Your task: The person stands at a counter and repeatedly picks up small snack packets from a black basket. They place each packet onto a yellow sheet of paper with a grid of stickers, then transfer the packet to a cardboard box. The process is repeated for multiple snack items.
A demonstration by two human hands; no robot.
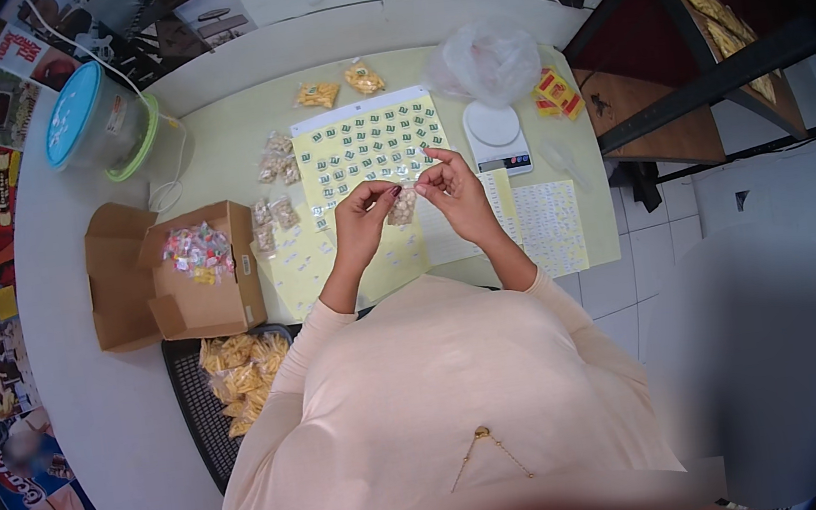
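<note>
A small clear bag of pale, nut-like pieces (402, 209) hangs between my two hands over the table's middle. My left hand (361, 222) pinches its top edge from the left, thumb and fingertips pressed together. From the right, my right hand (459, 201) pinches the same top edge, with its other fingers raised and bent. Beyond the hands lies a yellow sheet of round green-and-white stickers (370, 136), its lower part bare in places. Similar filled bags (277, 159) sit in a group left of the sheet, with several more bags (265, 235) nearer my left wrist.
An open cardboard box (250, 303) with colourful small packets stands left, beside a black basket (187, 391) of yellow snack bags. At the back right are a white scale (506, 157), a clear plastic bag (484, 63) and red-yellow packets (558, 95). Printed label sheets (551, 229) lie right.
</note>
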